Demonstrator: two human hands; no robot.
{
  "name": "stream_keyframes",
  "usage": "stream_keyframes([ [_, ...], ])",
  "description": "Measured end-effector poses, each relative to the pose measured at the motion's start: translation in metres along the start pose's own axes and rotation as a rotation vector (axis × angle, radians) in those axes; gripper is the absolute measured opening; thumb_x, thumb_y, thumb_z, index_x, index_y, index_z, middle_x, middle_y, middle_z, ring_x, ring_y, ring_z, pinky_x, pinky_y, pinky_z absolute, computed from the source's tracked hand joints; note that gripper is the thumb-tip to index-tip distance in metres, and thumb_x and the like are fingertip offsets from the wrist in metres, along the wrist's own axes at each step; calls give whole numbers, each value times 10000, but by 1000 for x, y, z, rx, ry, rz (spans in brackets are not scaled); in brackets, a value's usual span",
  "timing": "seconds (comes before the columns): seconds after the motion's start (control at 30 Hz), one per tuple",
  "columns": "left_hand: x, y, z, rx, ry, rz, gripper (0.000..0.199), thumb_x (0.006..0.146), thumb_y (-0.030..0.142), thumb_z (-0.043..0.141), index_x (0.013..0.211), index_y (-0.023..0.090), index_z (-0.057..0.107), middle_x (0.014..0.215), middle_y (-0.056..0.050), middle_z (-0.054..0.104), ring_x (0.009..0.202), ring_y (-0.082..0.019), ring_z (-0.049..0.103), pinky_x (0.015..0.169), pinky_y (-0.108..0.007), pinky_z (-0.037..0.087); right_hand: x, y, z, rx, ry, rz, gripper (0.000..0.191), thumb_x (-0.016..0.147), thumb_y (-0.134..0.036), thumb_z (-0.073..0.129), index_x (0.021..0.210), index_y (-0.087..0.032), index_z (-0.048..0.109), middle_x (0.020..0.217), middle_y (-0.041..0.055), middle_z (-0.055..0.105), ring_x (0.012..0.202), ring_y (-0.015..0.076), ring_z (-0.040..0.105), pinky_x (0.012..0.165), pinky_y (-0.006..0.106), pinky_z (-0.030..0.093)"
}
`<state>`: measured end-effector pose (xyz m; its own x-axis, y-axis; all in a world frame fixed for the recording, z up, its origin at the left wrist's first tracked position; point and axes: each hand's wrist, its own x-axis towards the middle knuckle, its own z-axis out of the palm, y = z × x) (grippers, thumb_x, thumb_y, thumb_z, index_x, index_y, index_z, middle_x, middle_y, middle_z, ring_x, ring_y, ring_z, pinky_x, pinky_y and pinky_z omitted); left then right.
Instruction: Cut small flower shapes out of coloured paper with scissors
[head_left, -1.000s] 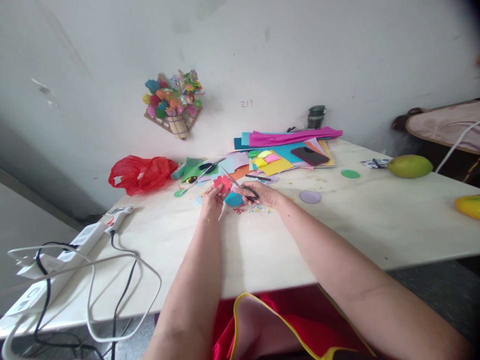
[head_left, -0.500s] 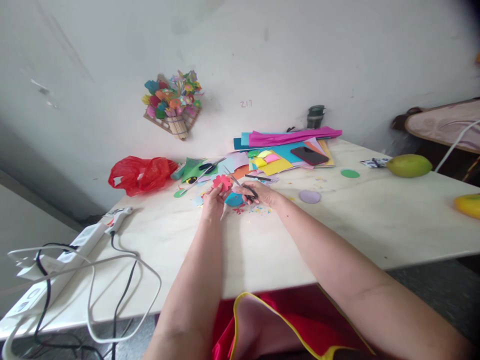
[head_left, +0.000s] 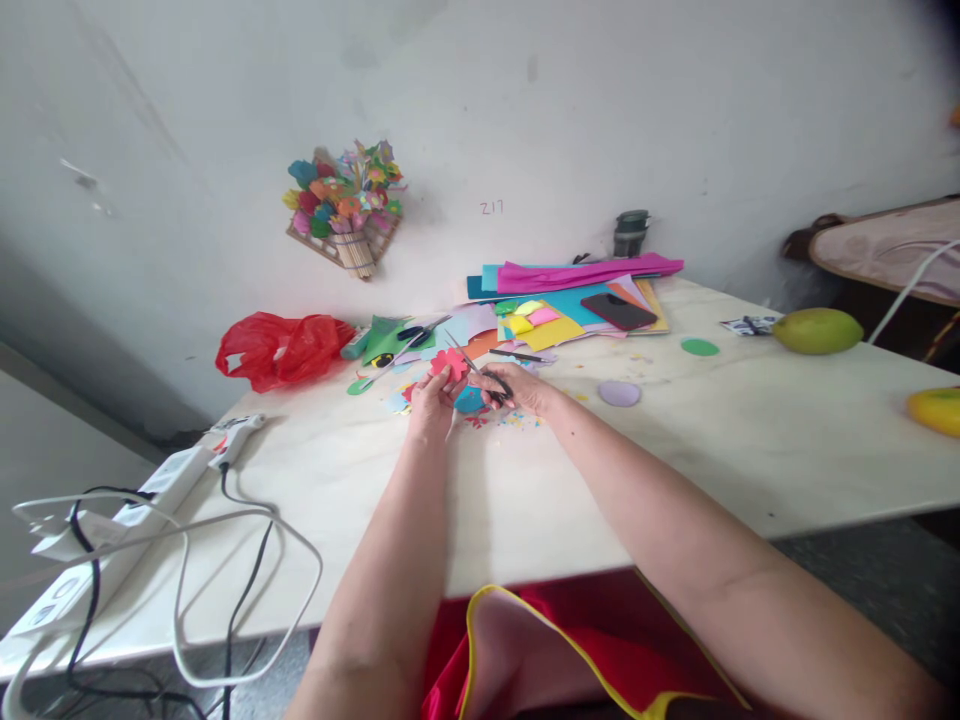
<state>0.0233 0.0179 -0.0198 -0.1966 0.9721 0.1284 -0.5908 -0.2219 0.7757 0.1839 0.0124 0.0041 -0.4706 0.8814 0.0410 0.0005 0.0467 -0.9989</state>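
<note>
Near the middle of the marble-patterned table [head_left: 540, 510], my left hand [head_left: 435, 397] pinches a red flower-shaped paper piece [head_left: 448, 364]. Just to its right, my right hand [head_left: 517, 388] is closed around the dark handles of the scissors [head_left: 498, 384]. The scissor blades point up and left, beside the right edge of the red piece. Under and between the hands lie a blue paper disc [head_left: 470, 400] and small coloured scraps [head_left: 517, 421]. Whether the blades touch the red piece is too small to tell.
Behind the hands are coloured sheets [head_left: 562, 335], a phone [head_left: 619, 311] and a second pair of scissors [head_left: 412, 336]. A red plastic bag [head_left: 281, 350] sits left, above a power strip [head_left: 161, 500] with loose cables. Two mango-like fruits [head_left: 817, 331] are at right.
My left hand has shifted slightly right with the red paper piece, nearer the scissors, and the piece looks slightly turned. My right hand still grips the scissors, almost in the same place.
</note>
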Motion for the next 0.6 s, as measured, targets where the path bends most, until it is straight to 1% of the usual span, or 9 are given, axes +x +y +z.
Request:
stream_keyframes([
  [0.07,-1,0,1,8,-3,2,249,629,163,857,641,165,609,523,66,554,449,-49,503,669,-245,602,-1,-2,1,-2,9,6,342,853,-403,720,712,-153,535,519,-35,572,365,47,464,300,147,230],
  [0.2,0,-1,1,15,8,0,225,636,174,856,694,168,639,615,39,632,512,-69,567,715,-278,607,-2,-3,2,-4,12,-2,367,838,-433,735,709,-155,532,515,-37,568,372,50,466,302,149,230],
  [0.27,0,-2,0,11,17,-1,222,629,168,853,689,168,639,645,25,654,544,-82,592,721,-288,607,-2,-4,1,-6,10,-3,376,836,-444,735,708,-156,529,515,-36,569,374,52,468,303,150,234],
  [0.47,1,-4,-1,25,-9,17,229,660,194,840,666,178,611,586,40,593,565,-97,594,733,-303,609,-2,-4,2,-4,6,-7,365,857,-438,710,711,-159,526,500,-41,557,362,51,451,307,156,224],
  [0.6,2,-4,-1,19,-3,19,225,650,205,841,691,177,622,595,40,593,573,-101,600,719,-299,610,-2,-3,2,4,11,-15,362,845,-436,720,713,-162,525,490,-42,546,360,55,442,311,162,211],
])
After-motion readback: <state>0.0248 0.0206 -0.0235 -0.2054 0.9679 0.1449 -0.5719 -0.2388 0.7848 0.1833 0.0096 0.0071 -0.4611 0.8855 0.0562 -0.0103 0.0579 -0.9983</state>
